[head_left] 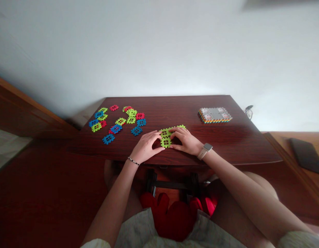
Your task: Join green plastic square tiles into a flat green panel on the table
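Near the front edge of the table lie green interlocking plastic tiles with window-like openings, joined into a small panel. My left hand is curled at the panel's left side, thumb at the lower edge and fingers at the upper left. My right hand grips the panel from the right, its fingers over the upper tiles and its thumb by the lower tile. Part of the upper row is hidden under the right fingers. The panel appears flat on the tabletop.
Loose red, blue and green tiles are scattered over the table's left side. A layered stack of joined tiles, grey on top, sits at the back right. The dark wooden table stands against a white wall. A dark flat object lies far right.
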`<state>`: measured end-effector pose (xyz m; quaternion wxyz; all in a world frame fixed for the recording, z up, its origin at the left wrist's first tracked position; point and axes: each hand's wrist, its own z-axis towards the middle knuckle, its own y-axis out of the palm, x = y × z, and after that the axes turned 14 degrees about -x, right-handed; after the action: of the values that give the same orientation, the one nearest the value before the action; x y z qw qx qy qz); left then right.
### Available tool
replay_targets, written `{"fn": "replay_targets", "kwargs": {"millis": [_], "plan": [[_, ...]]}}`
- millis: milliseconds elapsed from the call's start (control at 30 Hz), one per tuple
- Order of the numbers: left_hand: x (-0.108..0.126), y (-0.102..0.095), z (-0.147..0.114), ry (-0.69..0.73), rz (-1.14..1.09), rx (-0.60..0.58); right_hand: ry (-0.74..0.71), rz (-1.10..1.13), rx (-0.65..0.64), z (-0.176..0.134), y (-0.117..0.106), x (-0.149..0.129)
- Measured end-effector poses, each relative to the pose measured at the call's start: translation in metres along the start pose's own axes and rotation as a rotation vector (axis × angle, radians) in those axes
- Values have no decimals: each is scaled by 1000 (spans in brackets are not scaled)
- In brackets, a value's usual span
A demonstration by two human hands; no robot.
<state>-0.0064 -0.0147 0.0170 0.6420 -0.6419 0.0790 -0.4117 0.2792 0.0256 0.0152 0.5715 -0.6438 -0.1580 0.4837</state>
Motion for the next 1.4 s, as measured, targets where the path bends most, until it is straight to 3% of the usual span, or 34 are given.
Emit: {"fn": "replay_targets", "kwargs": {"millis": [1400], "plan": [[-3,3,-2,2,-53,39,-36,-44,-6,1,-2,-7]]}}
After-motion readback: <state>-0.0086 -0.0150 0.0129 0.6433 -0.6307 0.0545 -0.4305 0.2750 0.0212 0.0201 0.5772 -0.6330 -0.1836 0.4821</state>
